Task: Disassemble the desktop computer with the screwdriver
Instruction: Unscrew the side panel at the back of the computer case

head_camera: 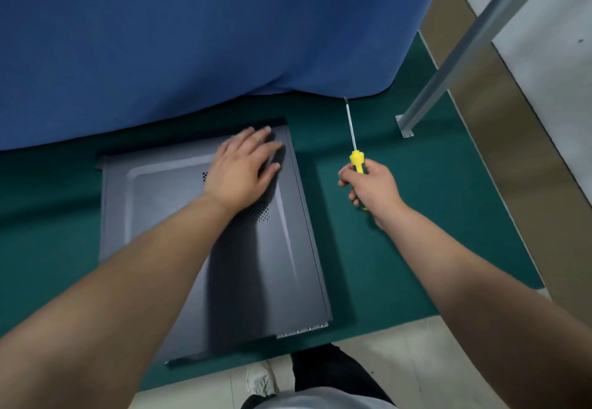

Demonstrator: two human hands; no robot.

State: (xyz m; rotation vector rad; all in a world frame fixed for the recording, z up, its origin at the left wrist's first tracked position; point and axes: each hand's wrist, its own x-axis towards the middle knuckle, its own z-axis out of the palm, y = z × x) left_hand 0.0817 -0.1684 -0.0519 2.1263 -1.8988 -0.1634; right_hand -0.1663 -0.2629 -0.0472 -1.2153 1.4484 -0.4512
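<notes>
Lying flat on its side on the green mat (400, 216), the dark grey computer case (179, 248) has its broad side panel facing up, with a shallow raised rectangle pressed into the metal and a patch of small vent holes (258, 213) showing just beside the person's left wrist. The left hand (243, 168) rests palm down on the far right corner of that panel, fingers straight and slightly spread, flat against the metal and holding nothing. Off to the right of the case, over the mat and clear of the case, the right hand (371, 190) has its fingers curled round the yellow handle of the screwdriver (355, 149); the slim metal shaft points away from the person, its tip reaching up to the lower edge of the blue cloth (208, 40) that hangs along the far side of the mat. Further right, a pale metal post (448, 65) slants down to a small foot plate at the mat's edge, with beige and white flooring beyond. Along the near edge of the mat the floor is pale tile (400, 351), and there I can see a light shoe (259, 383) and a dark trouser leg (330, 373).
</notes>
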